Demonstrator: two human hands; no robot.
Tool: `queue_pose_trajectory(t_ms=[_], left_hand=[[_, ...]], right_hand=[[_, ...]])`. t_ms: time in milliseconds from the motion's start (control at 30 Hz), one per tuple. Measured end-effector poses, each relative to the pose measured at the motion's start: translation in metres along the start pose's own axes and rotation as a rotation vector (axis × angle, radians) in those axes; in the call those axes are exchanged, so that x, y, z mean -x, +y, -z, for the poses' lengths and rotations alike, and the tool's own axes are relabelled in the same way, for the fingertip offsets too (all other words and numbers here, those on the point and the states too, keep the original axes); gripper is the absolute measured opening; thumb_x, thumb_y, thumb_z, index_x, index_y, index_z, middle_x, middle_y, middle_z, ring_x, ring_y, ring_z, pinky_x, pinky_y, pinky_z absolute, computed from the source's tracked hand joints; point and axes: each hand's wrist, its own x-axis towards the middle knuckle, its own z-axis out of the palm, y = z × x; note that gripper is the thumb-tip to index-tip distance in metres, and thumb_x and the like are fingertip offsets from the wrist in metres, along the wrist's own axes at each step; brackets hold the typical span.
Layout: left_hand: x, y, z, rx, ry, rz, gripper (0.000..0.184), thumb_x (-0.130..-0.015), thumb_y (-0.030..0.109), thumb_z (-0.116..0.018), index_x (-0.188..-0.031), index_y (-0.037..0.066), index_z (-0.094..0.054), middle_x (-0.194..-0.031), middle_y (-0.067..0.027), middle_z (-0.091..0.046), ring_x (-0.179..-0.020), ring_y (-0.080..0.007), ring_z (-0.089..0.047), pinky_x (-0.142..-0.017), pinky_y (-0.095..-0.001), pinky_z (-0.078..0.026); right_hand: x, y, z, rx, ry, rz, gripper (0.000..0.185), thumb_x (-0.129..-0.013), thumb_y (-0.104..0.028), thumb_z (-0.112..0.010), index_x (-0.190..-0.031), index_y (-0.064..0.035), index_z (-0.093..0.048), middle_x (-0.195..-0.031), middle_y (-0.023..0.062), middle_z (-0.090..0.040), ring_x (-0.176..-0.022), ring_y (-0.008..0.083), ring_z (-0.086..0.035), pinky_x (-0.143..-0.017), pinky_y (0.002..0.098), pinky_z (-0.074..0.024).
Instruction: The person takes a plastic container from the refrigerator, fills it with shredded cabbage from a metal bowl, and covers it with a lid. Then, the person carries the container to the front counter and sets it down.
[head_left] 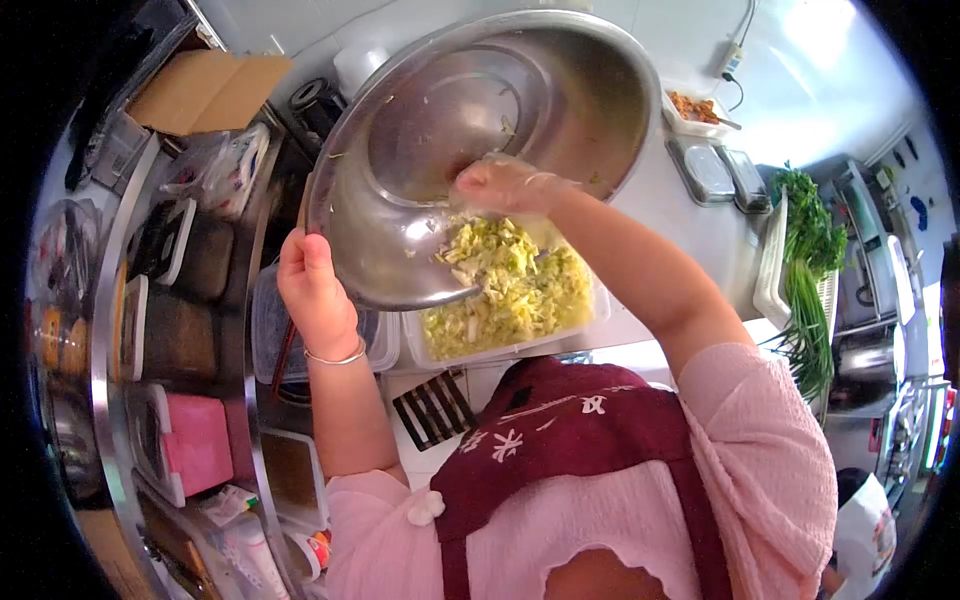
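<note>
Holding bowl (430,110), upper centre.
Left hand (318,290) grips rim (410,303); right hand (500,185) curled, hold unclear. Likely stiff, slick: rim best.

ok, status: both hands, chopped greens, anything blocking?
Left hand on rim of tilted steel bowl. Right hand inside, fingers blurred. Chopped greens at bowl's lip and in tub. Bowl hides part of tub.
</note>
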Motion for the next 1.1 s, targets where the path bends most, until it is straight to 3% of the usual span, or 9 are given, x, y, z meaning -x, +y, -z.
queue_pose_trajectory(t_ms=[33, 100, 200, 300, 433, 500, 733, 867, 1100], left_hand=[[-0.001, -0.001, 0.001, -0.014, 0.010, -0.018, 0.038, -0.087, 0.039, -0.059, -0.072, 0.007, -0.045, -0.075, 0.0060, -0.043, -0.071, -0.0046, -0.035, -0.065, -0.0199, -0.030], [-0.004, 0.001, 0.004, -0.015, 0.007, 0.002, 0.038, -0.087, 0.040, -0.059, -0.074, 0.007, -0.047, -0.076, 0.0055, -0.044, -0.072, -0.0048, -0.037, -0.067, -0.0200, -0.031], [-0.003, 0.004, 0.003, 0.004, -0.011, 0.014, 0.037, -0.087, 0.040, -0.059, -0.078, 0.005, -0.051, -0.079, 0.0042, -0.049, -0.075, -0.0053, -0.041, -0.070, -0.0204, -0.033], [0.000, 0.011, -0.012, 0.052, 0.013, 0.005, 0.035, -0.087, 0.038, -0.059, -0.082, 0.004, -0.054, -0.083, 0.0024, -0.053, -0.078, -0.0061, -0.045, -0.074, -0.0213, -0.036], [-0.004, -0.008, 0.000, 0.074, 0.058, 0.014, 0.032, -0.089, 0.034, -0.058, -0.087, 0.002, -0.055, -0.087, 0.0007, -0.056, -0.081, -0.0071, -0.047, -0.077, -0.0231, -0.038], [-0.005, -0.005, -0.001, 0.075, 0.062, 0.021, 0.031, -0.089, 0.033, -0.058, -0.088, 0.002, -0.055, -0.088, 0.0008, -0.056, -0.082, -0.0072, -0.047, -0.077, -0.0231, -0.038], [0.005, -0.007, 0.000, 0.061, 0.054, 0.010, 0.033, -0.088, 0.034, -0.059, -0.075, 0.006, -0.048, -0.078, 0.0037, -0.049, -0.075, -0.0058, -0.041, -0.071, -0.0210, -0.033], [0.012, -0.005, -0.006, -0.034, 0.061, -0.051, 0.038, -0.087, 0.036, -0.060, -0.070, 0.008, -0.042, -0.074, 0.0046, -0.044, -0.072, -0.0054, -0.037, -0.068, -0.0211, -0.031], [0.009, -0.011, -0.003, -0.034, 0.082, -0.025, 0.037, -0.086, 0.038, -0.061, -0.073, 0.007, -0.046, -0.075, 0.0045, -0.044, -0.072, -0.0058, -0.038, -0.069, -0.0203, -0.032]], right_hand=[[0.003, 0.004, 0.003, -0.003, -0.004, 0.001, 0.029, -0.088, -0.018, -0.054, -0.115, -0.0057, -0.057, -0.105, 0.0096, -0.063, -0.099, 0.0191, -0.058, -0.089, 0.0326, -0.0458], [0.012, 0.021, 0.011, -0.684, 0.301, 0.152, 0.026, -0.088, -0.015, -0.054, -0.111, -0.0037, -0.059, -0.105, 0.0085, -0.064, -0.098, 0.0183, -0.058, -0.090, 0.0323, -0.0455], [0.007, 0.048, 0.038, -0.771, 0.674, 0.128, 0.023, -0.089, -0.016, -0.054, -0.106, -0.0032, -0.062, -0.103, 0.0087, -0.065, -0.097, 0.0172, -0.059, -0.088, 0.0326, -0.0461], [-0.007, 0.076, -0.004, -0.432, 0.660, -0.045, 0.027, -0.086, -0.027, -0.056, -0.105, -0.0083, -0.063, -0.102, 0.0076, -0.065, -0.093, 0.0179, -0.060, -0.085, 0.0322, -0.0457], [0.018, 0.051, -0.009, 0.073, 0.299, -0.064, 0.028, -0.088, -0.030, -0.050, -0.103, -0.0118, -0.064, -0.097, 0.0062, -0.067, -0.088, 0.0210, -0.062, -0.084, 0.0344, -0.0469], [0.036, 0.047, 0.008, -0.314, 0.395, -0.047, 0.028, -0.089, -0.028, -0.051, -0.108, -0.0118, -0.063, -0.100, 0.0089, -0.066, -0.089, 0.0203, -0.062, -0.083, 0.0341, -0.0481], [0.065, 0.103, -0.004, 0.375, 0.840, 0.259, 0.027, -0.084, -0.016, -0.046, -0.104, -0.0063, -0.061, -0.098, 0.0202, -0.062, -0.088, 0.0353, -0.060, -0.079, 0.0445, -0.0487], [0.057, 0.096, -0.069, -0.112, 0.785, -0.093, 0.030, -0.081, -0.018, -0.051, -0.107, -0.0068, -0.060, -0.102, 0.0200, -0.061, -0.094, 0.0373, -0.058, -0.084, 0.0424, -0.0470], [0.071, 0.074, -0.046, -0.363, 0.664, -0.029, 0.032, -0.082, -0.014, -0.049, -0.112, -0.0081, -0.059, -0.108, 0.0188, -0.060, -0.099, 0.0357, -0.056, -0.088, 0.0415, -0.0442]])
